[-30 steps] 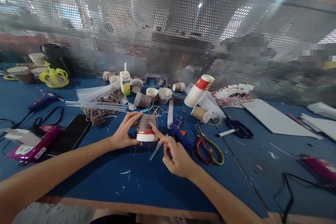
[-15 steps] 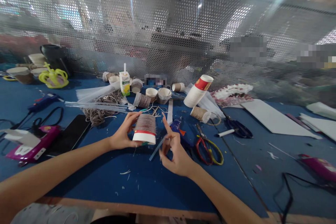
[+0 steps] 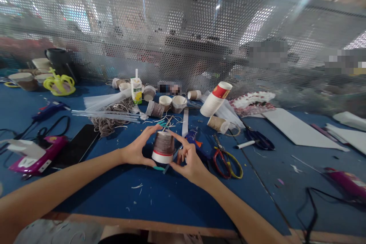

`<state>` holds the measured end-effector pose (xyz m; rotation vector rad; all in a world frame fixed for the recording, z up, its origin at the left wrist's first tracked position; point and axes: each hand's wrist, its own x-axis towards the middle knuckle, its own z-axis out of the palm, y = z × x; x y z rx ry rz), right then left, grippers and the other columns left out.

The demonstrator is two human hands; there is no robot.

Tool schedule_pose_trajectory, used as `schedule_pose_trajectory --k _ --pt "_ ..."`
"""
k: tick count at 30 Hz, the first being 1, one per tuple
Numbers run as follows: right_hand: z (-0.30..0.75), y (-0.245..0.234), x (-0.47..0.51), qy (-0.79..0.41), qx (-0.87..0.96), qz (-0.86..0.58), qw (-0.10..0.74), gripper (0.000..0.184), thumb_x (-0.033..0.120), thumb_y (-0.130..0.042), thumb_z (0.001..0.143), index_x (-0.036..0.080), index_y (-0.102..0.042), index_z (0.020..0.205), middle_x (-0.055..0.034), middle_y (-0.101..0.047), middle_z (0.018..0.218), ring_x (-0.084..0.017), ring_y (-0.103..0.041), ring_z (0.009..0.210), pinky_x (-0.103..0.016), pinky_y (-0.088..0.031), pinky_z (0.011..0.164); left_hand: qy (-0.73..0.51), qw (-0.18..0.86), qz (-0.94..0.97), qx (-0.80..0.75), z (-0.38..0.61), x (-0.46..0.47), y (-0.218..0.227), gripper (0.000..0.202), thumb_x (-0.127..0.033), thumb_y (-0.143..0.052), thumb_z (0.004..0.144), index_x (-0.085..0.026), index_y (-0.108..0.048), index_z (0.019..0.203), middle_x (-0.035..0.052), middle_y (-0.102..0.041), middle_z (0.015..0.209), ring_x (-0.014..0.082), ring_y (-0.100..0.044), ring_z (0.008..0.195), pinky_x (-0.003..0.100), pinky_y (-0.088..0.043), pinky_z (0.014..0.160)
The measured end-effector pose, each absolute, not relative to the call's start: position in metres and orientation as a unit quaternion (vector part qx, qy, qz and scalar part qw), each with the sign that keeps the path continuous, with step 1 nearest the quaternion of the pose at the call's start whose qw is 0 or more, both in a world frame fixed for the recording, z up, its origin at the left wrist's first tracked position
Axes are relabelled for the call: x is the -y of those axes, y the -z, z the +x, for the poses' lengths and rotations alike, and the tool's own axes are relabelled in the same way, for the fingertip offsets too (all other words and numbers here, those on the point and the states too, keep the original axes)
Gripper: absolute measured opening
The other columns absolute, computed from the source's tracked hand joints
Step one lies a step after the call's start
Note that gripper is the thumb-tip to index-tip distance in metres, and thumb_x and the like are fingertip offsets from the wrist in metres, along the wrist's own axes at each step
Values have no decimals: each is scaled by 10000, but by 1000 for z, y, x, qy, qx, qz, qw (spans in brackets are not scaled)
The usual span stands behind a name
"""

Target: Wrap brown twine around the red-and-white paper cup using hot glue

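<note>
An upside-down paper cup (image 3: 164, 145) has grey-brown yarn wound around its side; a red band and white part show near its rim. My left hand (image 3: 140, 148) grips it from the left, with fingers at the top and thumb by the rim. My right hand (image 3: 190, 160) is at its right side, index finger at the top edge and thumb near the rim, other fingers curled. A translucent glue stick (image 3: 166, 169) shows below the cup, partly hidden by my right hand. Behind that hand lies a blue glue gun (image 3: 192, 135), also partly covered.
Red-and-yellow-handled scissors (image 3: 228, 164) lie right of my right hand. Behind are loose yarn (image 3: 107, 125), a drink carton (image 3: 136, 91), and stacked paper cups (image 3: 213, 103). A phone (image 3: 78, 146) and purple device (image 3: 42, 156) lie left. A perforated metal screen (image 3: 171, 19) stands behind.
The wrapped cup has moved slightly right and down in my left hand and sits more upright. My right hand has closed in, its index finger and thumb now at the cup.
</note>
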<state>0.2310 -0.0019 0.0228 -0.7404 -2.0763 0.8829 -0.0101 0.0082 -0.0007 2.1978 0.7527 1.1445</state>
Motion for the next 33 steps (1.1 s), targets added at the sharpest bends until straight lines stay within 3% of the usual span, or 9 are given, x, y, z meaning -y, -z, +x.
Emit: schedule_pose_trajectory --k 4,7,14,17,22,33 --pt "230 -20 2 -292 839 -308 342 310 175 -609 813 256 -312 855 -151 -495 1387 -76 -470 525 -308 -511 531 -393 240 835 -301 -10 -6 -2 966 -440 -778 701 -292 -210 1468 166 -374 1428 363 -381 1352 591 -388 1085" --pt "228 -21 2 -284 834 -316 352 302 148 -552 830 258 -271 834 -182 -423 1449 -69 -474 527 -304 -508 527 -393 212 841 -305 -9 -5 -3 980 -408 -781 706 -279 -188 1475 163 -389 1406 343 -413 1334 552 -429 1072" --pt "229 -36 9 -380 800 -284 367 345 201 -610 840 262 -272 864 -207 -271 1527 -21 -496 482 -277 -511 477 -450 119 811 -354 -8 -6 5 890 -238 -730 740 -272 -208 1461 150 -439 1349 320 -470 1282 519 -467 1050" --pt "232 -43 13 -471 754 -252 383 305 289 -596 880 255 -294 848 -162 -372 1474 -5 -461 470 -259 -517 485 -463 132 784 -392 -8 -8 7 892 -199 -726 716 -278 -224 1449 145 -423 1346 323 -480 1260 518 -513 993" --pt "235 -40 11 -635 673 -228 304 309 364 -607 872 228 -338 803 -128 -611 1234 5 -451 400 -202 -488 426 -474 156 774 -391 -8 -8 5 878 -210 -733 715 -294 -240 1438 131 -418 1321 309 -498 1220 499 -539 952" --pt "233 -38 3 -706 587 -210 335 324 325 -672 824 213 -370 794 -152 -557 1351 11 -492 349 -237 -540 459 -491 145 784 -351 -7 -6 3 844 -168 -685 747 -306 -226 1441 135 -390 1333 301 -469 1245 471 -556 941"
